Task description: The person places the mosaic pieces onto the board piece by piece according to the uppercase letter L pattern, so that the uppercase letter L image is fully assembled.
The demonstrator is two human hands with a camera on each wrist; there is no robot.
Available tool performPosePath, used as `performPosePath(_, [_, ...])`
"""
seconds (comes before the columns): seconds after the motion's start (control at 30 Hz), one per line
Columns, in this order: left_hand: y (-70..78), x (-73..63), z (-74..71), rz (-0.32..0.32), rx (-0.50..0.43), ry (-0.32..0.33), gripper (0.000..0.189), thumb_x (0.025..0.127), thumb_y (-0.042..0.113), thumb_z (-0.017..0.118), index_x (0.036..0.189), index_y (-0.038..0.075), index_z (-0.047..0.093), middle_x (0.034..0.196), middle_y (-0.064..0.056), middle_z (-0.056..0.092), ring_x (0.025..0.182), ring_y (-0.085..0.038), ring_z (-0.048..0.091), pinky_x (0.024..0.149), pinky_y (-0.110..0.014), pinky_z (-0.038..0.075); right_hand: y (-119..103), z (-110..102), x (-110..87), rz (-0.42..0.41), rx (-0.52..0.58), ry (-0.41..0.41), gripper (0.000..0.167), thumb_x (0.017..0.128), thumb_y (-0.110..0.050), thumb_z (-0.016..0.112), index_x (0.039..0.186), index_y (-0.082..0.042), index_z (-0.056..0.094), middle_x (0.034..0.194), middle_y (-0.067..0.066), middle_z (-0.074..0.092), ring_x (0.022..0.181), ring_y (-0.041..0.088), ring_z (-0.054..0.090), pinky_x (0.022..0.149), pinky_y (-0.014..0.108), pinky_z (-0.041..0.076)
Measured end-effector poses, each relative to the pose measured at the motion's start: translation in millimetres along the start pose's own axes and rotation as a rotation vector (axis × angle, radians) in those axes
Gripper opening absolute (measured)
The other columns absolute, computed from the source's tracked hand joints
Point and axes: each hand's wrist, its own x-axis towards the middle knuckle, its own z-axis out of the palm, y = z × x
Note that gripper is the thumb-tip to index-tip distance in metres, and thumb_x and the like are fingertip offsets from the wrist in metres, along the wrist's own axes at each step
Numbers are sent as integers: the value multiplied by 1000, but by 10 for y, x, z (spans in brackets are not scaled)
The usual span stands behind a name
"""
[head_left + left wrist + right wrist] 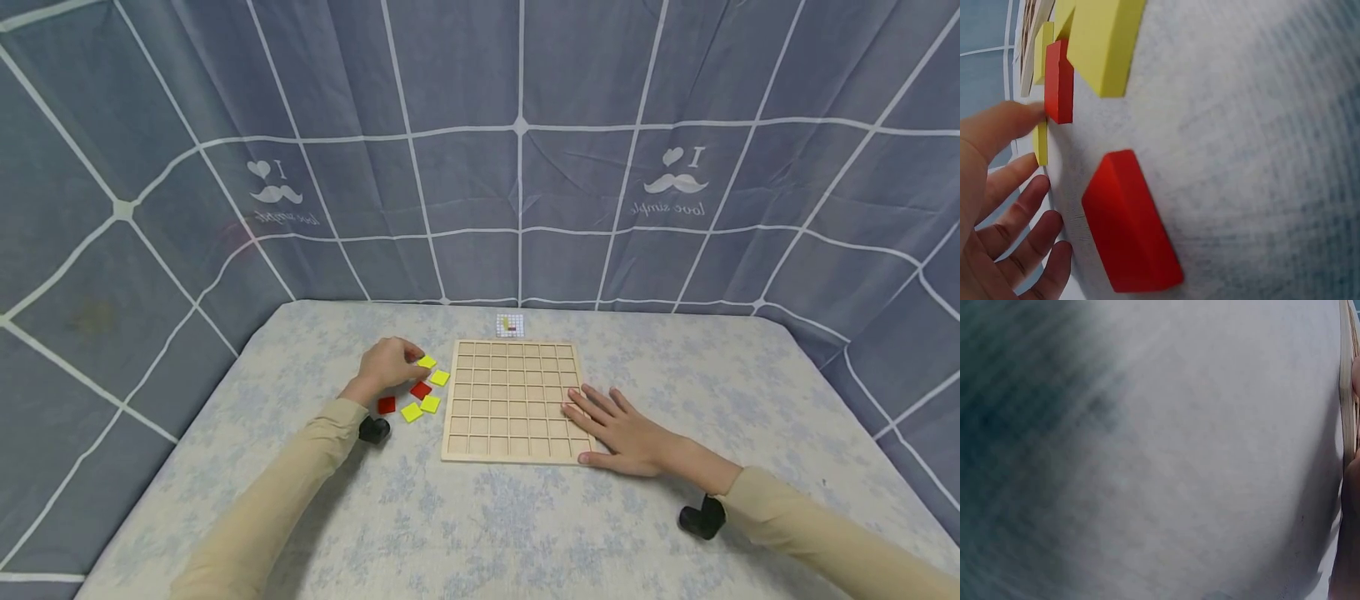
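Observation:
My left hand [385, 367] is at the left of a wooden grid board [498, 408]. Its thumb and index finger pinch a yellow square tile [1041, 144] at the far end of a loose group, the other fingers loosely bent. Beside this hand lie two red tiles, one nearer the wrist [386, 405] and one closer to the board [421, 390]. Several more yellow tiles [412, 412] lie between the hand and the board. My right hand [630, 435] rests with spread fingers over the board's right edge; the right wrist view catches only a sliver of it.
A small card with a coloured grid pattern [510, 325] lies just behind the board. Pale blue floral cloth [495, 533] covers the table. A dark checked curtain [465, 183] hangs around the back and sides. Black wrist devices [702, 518] sit under both forearms.

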Motion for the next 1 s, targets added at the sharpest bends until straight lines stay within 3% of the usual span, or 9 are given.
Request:
performPosePath(0.27, [11, 6, 19, -51, -8, 18, 37, 80, 30, 75, 111, 9, 73, 104, -8, 72, 91, -21, 66, 74, -36, 52, 17, 43, -20, -25, -36, 26, 72, 97, -49, 47, 154, -13, 22, 160, 16, 15, 146, 42, 14, 109, 69, 16])
performPosePath(0.5, [34, -2, -2, -18, 8, 33, 36, 81, 27, 72, 110, 7, 73, 100, -10, 72, 87, -22, 64, 70, -34, 52, 33, 62, -24, -50, -40, 73, 72, 97, -48, 49, 154, -12, 24, 159, 18, 19, 145, 42, 17, 107, 70, 17])
performPosePath(0.67, [20, -6, -8, 11, 6, 71, 36, 79, 27, 72, 110, 9, 74, 102, -8, 72, 83, -20, 64, 66, -30, 50, 25, 24, -10, -47, -61, 43, 73, 96, -50, 48, 154, -11, 23, 160, 17, 17, 146, 42, 16, 110, 68, 15])
performPosePath(0.83, [51, -6, -41, 50, -12, 83, 37, 80, 29, 72, 111, 10, 73, 105, -11, 72, 62, -16, 59, 50, -25, 40, 29, -1, -2, -30, -52, -3, 75, 97, -51, 47, 154, -11, 21, 161, 16, 14, 147, 41, 13, 111, 68, 12])
performPosePath(1.0, [137, 2, -79, 67, -10, 75, 37, 80, 32, 72, 111, 11, 73, 105, -10, 72, 59, -12, 55, 49, -24, 37, 48, -18, 8, -11, -27, -20, 76, 96, -52, 47, 155, -12, 20, 161, 12, 14, 148, 39, 12, 112, 66, 10])
